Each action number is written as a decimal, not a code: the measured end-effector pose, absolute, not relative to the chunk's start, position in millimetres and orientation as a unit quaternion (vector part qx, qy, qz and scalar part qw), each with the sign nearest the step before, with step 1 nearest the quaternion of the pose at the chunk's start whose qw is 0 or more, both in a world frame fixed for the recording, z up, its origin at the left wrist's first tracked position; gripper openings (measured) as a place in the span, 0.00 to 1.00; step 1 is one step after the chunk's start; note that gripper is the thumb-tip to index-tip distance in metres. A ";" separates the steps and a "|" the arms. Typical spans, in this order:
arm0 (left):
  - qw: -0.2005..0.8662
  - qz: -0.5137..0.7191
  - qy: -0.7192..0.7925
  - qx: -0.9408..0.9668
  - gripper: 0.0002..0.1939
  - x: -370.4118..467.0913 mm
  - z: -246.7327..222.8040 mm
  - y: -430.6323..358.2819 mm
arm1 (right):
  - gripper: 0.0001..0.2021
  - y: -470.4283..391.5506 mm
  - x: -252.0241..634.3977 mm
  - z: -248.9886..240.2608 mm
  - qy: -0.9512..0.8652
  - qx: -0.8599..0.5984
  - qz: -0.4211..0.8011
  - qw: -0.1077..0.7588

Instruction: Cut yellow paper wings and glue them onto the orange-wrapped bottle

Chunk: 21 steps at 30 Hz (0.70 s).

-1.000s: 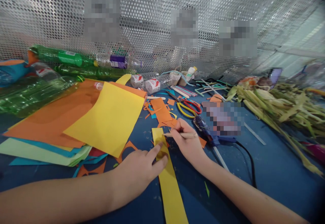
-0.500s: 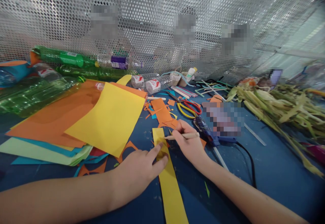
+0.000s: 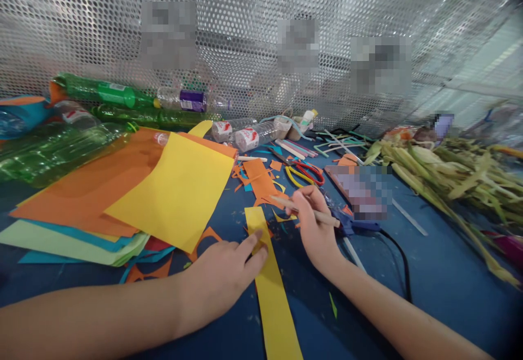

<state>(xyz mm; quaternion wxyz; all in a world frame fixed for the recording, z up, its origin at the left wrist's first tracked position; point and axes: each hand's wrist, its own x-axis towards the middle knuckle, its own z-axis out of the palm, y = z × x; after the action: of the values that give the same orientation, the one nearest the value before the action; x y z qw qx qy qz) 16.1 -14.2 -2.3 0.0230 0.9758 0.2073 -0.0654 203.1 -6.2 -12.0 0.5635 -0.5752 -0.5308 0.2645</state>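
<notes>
A long yellow paper strip (image 3: 275,300) lies on the blue table, running toward the bottom edge. My left hand (image 3: 226,270) rests on its upper part, thumb and index finger apart and touching the paper. To the right of the strip, my right hand (image 3: 316,229) grips a light wooden pencil (image 3: 322,217). The pencil's tip points left and is raised off the strip, above orange paper scraps (image 3: 261,180).
Left are stacked coloured sheets (image 3: 93,191) and green bottles (image 3: 61,150). Clear bottles (image 3: 247,138), scissors (image 3: 304,174) and straws (image 3: 294,148) lie beyond. At right are a glue gun (image 3: 359,226) with a black cord, a phone-like slab (image 3: 347,188) and husks (image 3: 441,185).
My right hand has moved right with the pencil, whose tip has left the yellow strip. My left hand has stayed nearly still on the paper.
</notes>
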 end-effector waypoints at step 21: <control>0.022 -0.055 0.199 0.978 0.24 17.7 -1.9 -14.4 | 0.11 -1.5 195.1 -23.3 -0.591 -0.557 0.418 0.408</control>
<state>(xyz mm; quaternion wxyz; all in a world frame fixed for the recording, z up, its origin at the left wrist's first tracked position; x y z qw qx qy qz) 17.7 -14.4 -1.9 0.0216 0.9781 0.1994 -0.0553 195.1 -1.5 -23.3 0.4085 -0.5566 -0.5906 0.4178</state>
